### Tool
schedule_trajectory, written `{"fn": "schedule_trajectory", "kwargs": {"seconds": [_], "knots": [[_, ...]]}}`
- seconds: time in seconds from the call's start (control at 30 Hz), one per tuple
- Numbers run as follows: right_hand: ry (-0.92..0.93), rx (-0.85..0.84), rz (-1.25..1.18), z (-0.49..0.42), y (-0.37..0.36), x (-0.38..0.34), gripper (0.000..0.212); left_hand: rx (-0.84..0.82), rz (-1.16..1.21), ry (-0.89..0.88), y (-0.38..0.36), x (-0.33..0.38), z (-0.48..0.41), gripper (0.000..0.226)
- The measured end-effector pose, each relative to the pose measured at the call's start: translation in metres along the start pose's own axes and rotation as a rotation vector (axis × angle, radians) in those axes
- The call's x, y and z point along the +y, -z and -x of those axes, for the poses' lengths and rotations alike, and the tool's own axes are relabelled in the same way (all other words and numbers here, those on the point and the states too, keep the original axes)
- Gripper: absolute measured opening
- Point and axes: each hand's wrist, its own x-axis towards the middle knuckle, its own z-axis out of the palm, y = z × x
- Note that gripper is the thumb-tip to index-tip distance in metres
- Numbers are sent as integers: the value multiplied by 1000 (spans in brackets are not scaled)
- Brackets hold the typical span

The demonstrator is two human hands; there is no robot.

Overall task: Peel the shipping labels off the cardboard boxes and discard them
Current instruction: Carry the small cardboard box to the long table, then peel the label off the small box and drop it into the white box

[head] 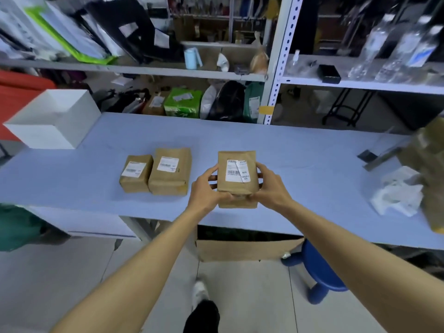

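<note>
- Brown cardboard box [236,191], white shipping label [237,171] on its top face, was held over the pale blue bench [72,183] near the front edge.
- Left hand [206,192] and right hand [270,187] gripped its sides, fingers curled round it.
- Smaller labelled brown box [135,175] and larger labelled brown box [170,174] sat side by side to the left.

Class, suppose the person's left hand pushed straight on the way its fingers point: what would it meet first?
The brown cardboard box with a white label, which that left hand grips; beyond it, probably the right hand.
</note>
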Motion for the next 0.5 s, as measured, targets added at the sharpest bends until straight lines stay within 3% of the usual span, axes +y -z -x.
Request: {"fn": "schedule_trajectory", "kwargs": {"seconds": [0.23,0.5], "knots": [[-41,41,6,-100,-7,-20,88,-63,41,14,30,3,-104,94],[-98,38,7,-155,-3,-12,88,-117,29,39,27,-1,-162,97]]}}
